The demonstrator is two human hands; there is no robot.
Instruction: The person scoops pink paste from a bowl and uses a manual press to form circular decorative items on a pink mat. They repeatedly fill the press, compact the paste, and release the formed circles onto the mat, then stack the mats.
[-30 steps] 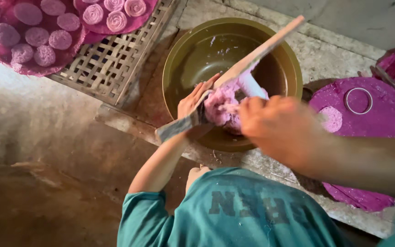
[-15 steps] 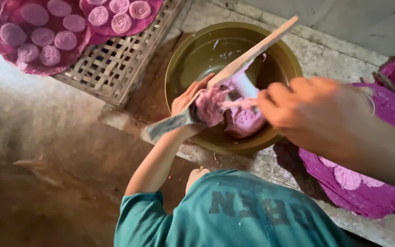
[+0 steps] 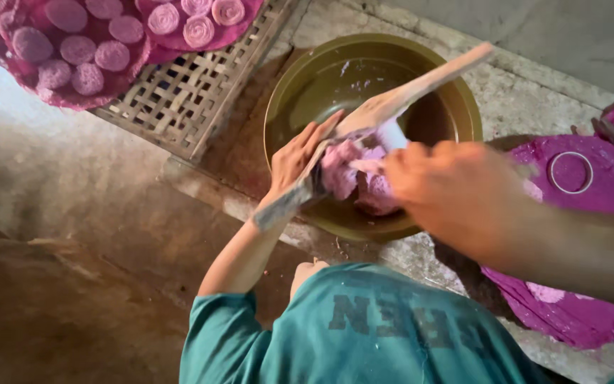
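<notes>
Pink discs (image 3: 72,50) on woven tray (image 3: 186,99), cut off at top. Left hand (image 3: 296,160) closed around wooden paddle (image 3: 385,110) over bowl (image 3: 456,92). Pink dough (image 3: 349,174) in bowl, partly hidden. Right hand (image 3: 460,192) blurred; grip indiscernible.

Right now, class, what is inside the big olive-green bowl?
Inside the bowl lies a lump of pink-purple dough, with a long wooden paddle laid across it. The left hand holds the paddle; the right hand covers part of the dough and bowl floor.
</notes>
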